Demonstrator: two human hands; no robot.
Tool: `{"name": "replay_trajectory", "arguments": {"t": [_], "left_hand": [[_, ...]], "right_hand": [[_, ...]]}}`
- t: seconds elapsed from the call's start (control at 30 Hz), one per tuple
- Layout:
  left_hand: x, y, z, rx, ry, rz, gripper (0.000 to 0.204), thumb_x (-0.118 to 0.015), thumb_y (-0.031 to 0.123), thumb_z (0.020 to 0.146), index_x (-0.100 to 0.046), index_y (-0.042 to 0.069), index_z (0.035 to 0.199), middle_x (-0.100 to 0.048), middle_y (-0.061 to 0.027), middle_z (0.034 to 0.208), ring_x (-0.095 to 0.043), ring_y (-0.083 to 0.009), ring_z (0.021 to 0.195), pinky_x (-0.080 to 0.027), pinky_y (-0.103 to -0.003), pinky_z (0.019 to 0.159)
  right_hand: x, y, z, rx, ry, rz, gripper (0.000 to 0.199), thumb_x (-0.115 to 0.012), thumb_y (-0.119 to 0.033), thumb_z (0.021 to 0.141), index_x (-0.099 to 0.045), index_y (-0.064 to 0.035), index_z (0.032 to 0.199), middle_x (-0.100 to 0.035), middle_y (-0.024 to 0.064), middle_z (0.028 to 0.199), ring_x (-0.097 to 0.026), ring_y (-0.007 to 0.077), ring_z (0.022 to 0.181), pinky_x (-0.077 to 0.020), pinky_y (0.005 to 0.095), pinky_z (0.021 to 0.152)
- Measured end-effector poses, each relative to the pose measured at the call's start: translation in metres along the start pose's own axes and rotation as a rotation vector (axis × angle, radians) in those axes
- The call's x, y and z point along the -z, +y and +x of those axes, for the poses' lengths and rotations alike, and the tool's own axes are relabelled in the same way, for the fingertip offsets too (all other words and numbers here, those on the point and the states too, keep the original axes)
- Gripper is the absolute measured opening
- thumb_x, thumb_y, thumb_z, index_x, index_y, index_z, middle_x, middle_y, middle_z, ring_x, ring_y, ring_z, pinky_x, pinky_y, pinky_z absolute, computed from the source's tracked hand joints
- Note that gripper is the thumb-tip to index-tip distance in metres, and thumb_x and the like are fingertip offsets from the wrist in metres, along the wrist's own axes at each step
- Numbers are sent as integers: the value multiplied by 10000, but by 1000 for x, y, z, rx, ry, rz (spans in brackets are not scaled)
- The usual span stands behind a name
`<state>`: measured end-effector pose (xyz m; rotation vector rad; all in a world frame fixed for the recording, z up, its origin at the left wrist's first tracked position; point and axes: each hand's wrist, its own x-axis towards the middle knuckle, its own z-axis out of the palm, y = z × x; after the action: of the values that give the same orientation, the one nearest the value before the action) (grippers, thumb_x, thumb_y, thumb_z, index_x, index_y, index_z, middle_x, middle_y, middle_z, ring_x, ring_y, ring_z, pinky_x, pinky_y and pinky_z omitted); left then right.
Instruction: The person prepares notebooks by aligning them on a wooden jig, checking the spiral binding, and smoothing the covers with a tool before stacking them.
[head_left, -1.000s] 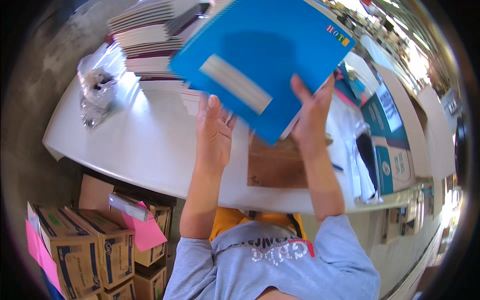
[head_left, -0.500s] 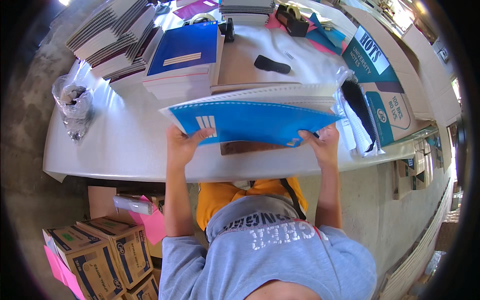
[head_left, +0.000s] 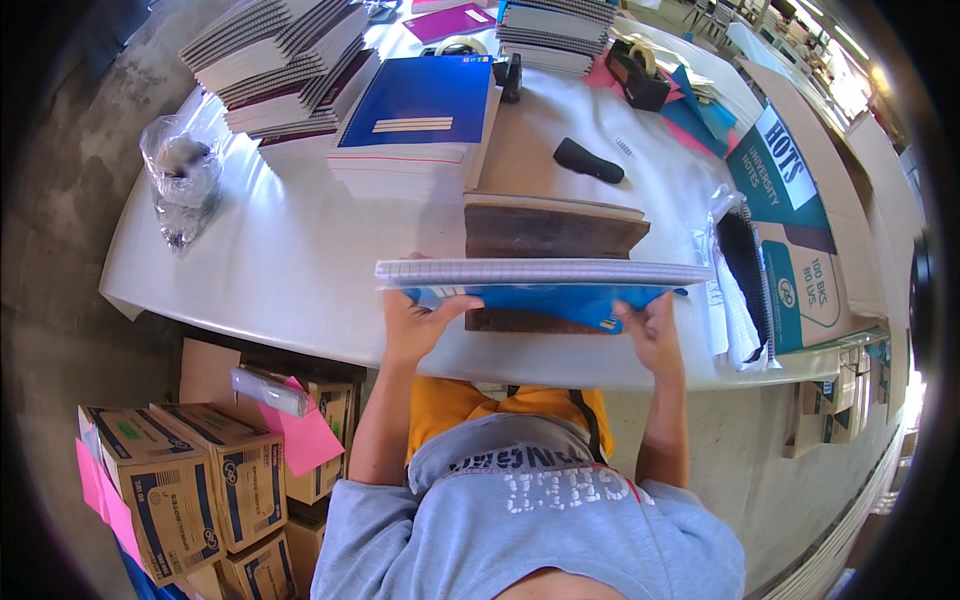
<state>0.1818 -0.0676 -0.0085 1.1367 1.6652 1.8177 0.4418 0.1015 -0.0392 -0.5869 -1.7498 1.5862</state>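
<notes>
An unbound notebook point(head_left: 560, 298), a sheaf of white pages with a bright blue cover, is held above the table's near edge. It stands nearly on edge, its cover turned toward me. My left hand point(head_left: 424, 322) grips its left end with the thumb on the cover and the fingers hidden behind. At the other end my right hand point(head_left: 652, 328) pinches it the same way. Beneath and behind it lies a dark brown wooden block point(head_left: 555, 232), partly covered by the notebook.
A dark blue-covered stack point(head_left: 420, 110) and spiral notebooks point(head_left: 285, 75) stand at far left, near a plastic bag point(head_left: 182, 180). A black object point(head_left: 588, 160) lies mid-table. Tape dispensers point(head_left: 638, 80), a bag of wire coils point(head_left: 735, 270) and a carton point(head_left: 800, 220) are rightward.
Both hands have lowered the notebook toward me and levelled it. Its fanned, bowed pages now sit together in a straight edge. The view has shifted slightly.
</notes>
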Motion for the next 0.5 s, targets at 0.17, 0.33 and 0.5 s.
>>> {"name": "replay_trajectory", "arguments": {"t": [0.17, 0.33, 0.5], "left_hand": [[8, -33, -8, 33, -62, 266, 344, -760, 95, 701, -611, 38, 1005, -651, -69, 934, -612, -237, 842, -473, -321, 756], [-2, 22, 36, -128, 70, 272, 534, -719, 5, 731, -444, 9, 1189, -597, -111, 1046, -593, -192, 917, -488, -300, 781], [-2, 21, 88, -244, 68, 159, 582, -673, 7, 782, -340, 7, 1260, -565, -123, 1079, -576, -197, 947, -489, -305, 779]], "right_hand": [[-13, 17, 10, -25, 38, -220, 534, -597, -77, 856, -295, -25, 1293, -501, 40, 1019, -487, 100, 910, -425, 241, 784], [-20, -70, 51, 210, 240, -170, 414, -552, -18, 871, -340, -23, 1227, -541, 61, 909, -522, 111, 715, -458, 236, 631], [-10, -113, 117, 331, 126, -83, 388, -587, -81, 872, -388, -39, 1202, -547, 34, 888, -507, 83, 713, -425, 206, 581]]}}
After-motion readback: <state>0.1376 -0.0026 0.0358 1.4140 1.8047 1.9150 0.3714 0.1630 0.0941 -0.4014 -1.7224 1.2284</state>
